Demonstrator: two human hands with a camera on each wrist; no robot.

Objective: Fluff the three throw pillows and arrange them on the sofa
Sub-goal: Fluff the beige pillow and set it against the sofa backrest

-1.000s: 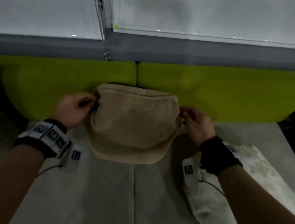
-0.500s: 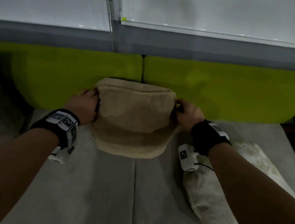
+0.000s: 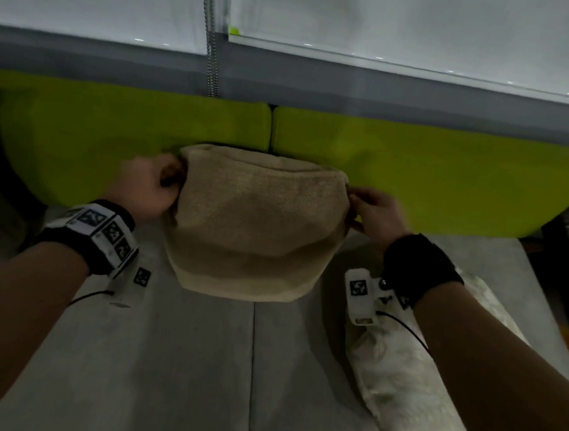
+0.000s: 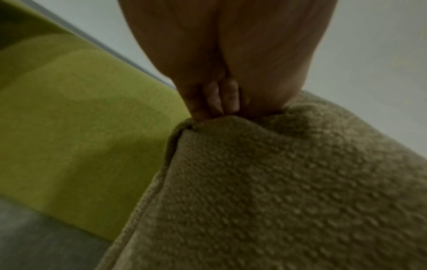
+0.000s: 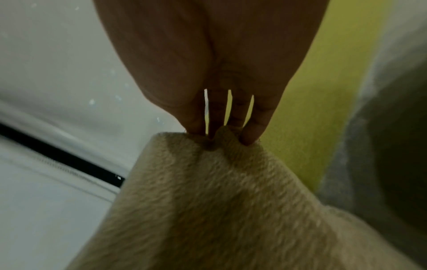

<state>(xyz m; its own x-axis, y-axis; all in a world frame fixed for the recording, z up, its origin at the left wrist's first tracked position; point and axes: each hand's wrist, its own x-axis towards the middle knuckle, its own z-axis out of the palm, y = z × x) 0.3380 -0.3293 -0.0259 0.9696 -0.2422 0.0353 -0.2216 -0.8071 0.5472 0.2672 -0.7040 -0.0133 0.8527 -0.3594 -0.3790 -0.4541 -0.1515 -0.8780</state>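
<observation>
A tan knitted pillow point(image 3: 256, 226) stands in the middle of the sofa, its top near the green back cushions point(image 3: 139, 134). My left hand point(image 3: 148, 188) grips its upper left corner, fingers curled into the fabric point(image 4: 219, 98). My right hand point(image 3: 372, 212) pinches the upper right corner; in the right wrist view the fingertips point(image 5: 249, 135) press into the tan pillow point(image 5: 208, 210). A white furry pillow point(image 3: 408, 391) lies flat on the grey seat point(image 3: 174, 360) under my right forearm. A third pillow is not in view.
Two green back cushions meet at a seam behind the tan pillow. Above them runs a grey ledge point(image 3: 322, 84) with white roller blinds and a hanging bead chain point(image 3: 210, 44). The seat cushions meet at a seam in front of the pillow. Dark floor lies at the far right.
Both hands have kept hold of the tan pillow's top corners; they pressed inward half a second ago and now sit slightly wider apart. The pillow stays against the back cushions.
</observation>
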